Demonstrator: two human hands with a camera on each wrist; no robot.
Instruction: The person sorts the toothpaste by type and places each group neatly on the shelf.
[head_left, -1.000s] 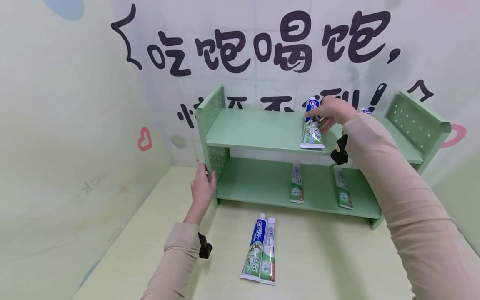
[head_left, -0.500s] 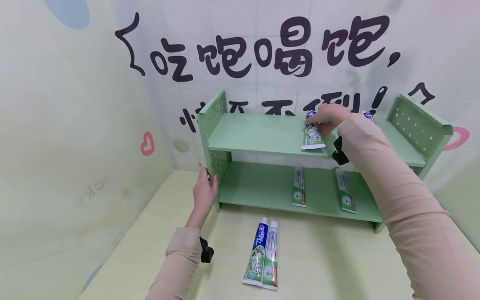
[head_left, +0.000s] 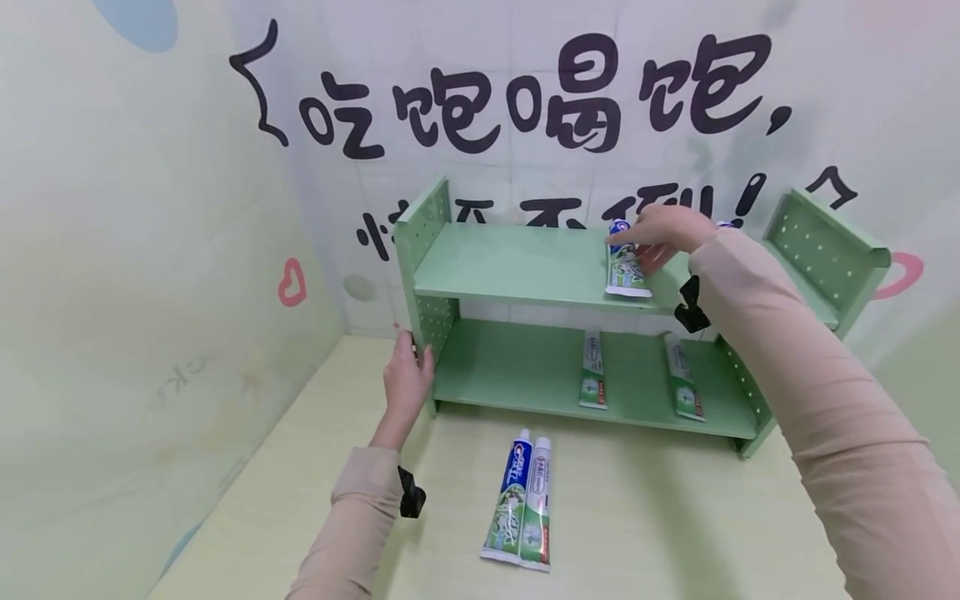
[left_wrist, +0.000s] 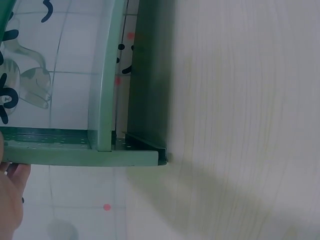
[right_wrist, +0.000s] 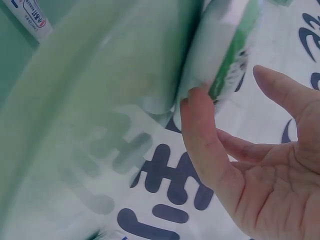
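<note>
A blue, green and white toothpaste tube [head_left: 627, 271] lies on the upper board of a green two-tier shelf [head_left: 510, 258], its crimped end at the front edge. Over its cap end is my right hand [head_left: 675, 227]. In the right wrist view, a finger of the right hand [right_wrist: 225, 165] touches the side of the tube [right_wrist: 222, 55], while the thumb stands slightly apart from it. My left hand [head_left: 405, 379] grips the shelf's left side panel, with its fingers partly hidden behind it. The left wrist view shows the left hand [left_wrist: 10, 200] against the panel edge.
On the lower board lie two silver-green toothpaste tubes [head_left: 592, 367]. A blue-green toothpaste tube [head_left: 512, 492] and a silver-green one [head_left: 538, 500] lie side by side on the pale table [head_left: 630, 533]. Another blue cap [head_left: 725, 223] shows behind the right wrist. A lettered wall stands behind.
The toothpaste tube under my right hand has come down from a raised tilt to lie flatter on the upper board. My left hand stays on the side panel. The view has shifted slightly.
</note>
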